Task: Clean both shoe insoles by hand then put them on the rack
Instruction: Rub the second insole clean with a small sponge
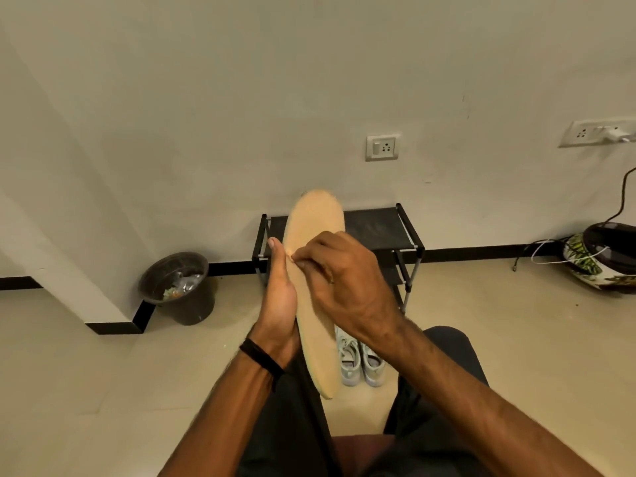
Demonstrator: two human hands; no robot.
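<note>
Insole (315, 228) upright over lap, propped by left hand (278, 297), right hand (344, 273) pinching grit off it, so mid-cleaning; next needs more picking, then rack (378, 228).

This is a room in a home, likely an entry or living corner. A small black shoe rack (375, 232) stands against a plain off-white wall with a dark skirting strip. Just in front of the rack a pair of pale sneakers (359, 359) sits on beige floor tiles. Left of the rack stands a dark waste bin (179, 287) with rubbish inside; above the rack is a wall socket (382, 148); well to its right lies a helmet (605, 256).
</note>
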